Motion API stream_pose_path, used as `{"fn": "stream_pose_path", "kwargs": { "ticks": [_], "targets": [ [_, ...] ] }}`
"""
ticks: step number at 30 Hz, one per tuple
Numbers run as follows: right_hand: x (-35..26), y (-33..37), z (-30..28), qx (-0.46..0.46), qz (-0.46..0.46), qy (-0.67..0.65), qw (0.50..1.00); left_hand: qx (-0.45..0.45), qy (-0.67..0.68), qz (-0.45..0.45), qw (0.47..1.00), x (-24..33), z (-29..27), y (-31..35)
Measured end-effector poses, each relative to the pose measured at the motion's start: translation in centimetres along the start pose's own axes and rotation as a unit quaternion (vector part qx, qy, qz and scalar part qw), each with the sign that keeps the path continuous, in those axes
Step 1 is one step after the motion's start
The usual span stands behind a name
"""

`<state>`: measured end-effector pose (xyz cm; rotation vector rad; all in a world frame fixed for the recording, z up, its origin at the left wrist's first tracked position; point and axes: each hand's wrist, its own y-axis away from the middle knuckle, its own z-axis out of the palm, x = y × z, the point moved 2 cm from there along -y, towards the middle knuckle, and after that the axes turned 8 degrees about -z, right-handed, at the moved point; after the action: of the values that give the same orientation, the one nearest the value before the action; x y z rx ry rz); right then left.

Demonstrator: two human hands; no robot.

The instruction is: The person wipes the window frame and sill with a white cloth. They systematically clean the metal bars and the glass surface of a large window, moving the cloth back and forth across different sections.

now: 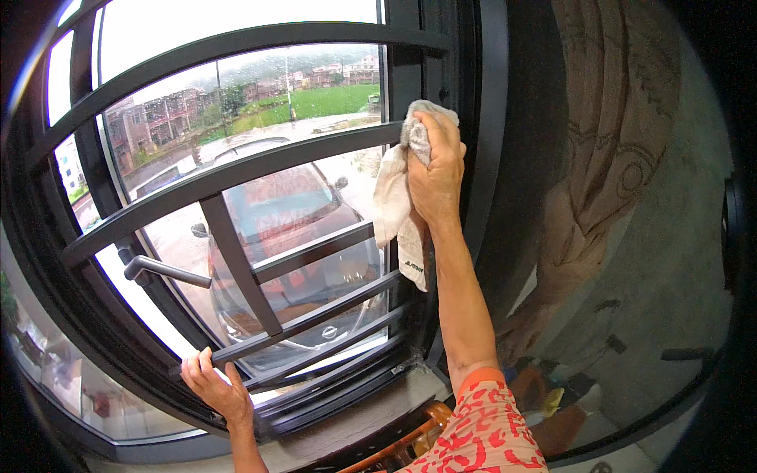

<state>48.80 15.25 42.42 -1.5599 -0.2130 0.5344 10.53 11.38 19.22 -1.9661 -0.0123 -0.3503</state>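
Note:
My right hand (pixel 438 169) is closed around a bunched grey-white cloth (pixel 392 197), pressed against the dark upright window frame (pixel 467 197) at the right end of a curved-looking crossbar. The cloth's loose ends dangle below the fist, one with small dark print. Lower down on the left, my left hand (pixel 221 390) grips a lower bar (pixel 315 315) of the dark metal window grille near its left end, thumb apart from the fingers.
A grey window handle (pixel 169 270) juts out at the left. Through the wet glass show a parked car (pixel 292 213), a green field and houses. Below stands a brown wooden chair back (pixel 430 426) by the sill (pixel 418 390). Dark glass with a brown curtain (pixel 591 158) fills the right.

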Motion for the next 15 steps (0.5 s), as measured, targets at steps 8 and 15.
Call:
{"fn": "stream_pose_path", "kwargs": {
  "ticks": [8, 15],
  "targets": [
    [-3.7, 2.4, 0.7, -0.029, -0.069, -0.111, 0.991, -0.007, 0.003, 0.004, 1.0, -0.3, 0.2, 0.0],
    [0.6, 5.4, -2.6, -0.11, 0.041, 0.145, 0.982, -0.002, 0.012, 0.009, 1.0, -0.4, 0.3, 0.0]
  ]
}}
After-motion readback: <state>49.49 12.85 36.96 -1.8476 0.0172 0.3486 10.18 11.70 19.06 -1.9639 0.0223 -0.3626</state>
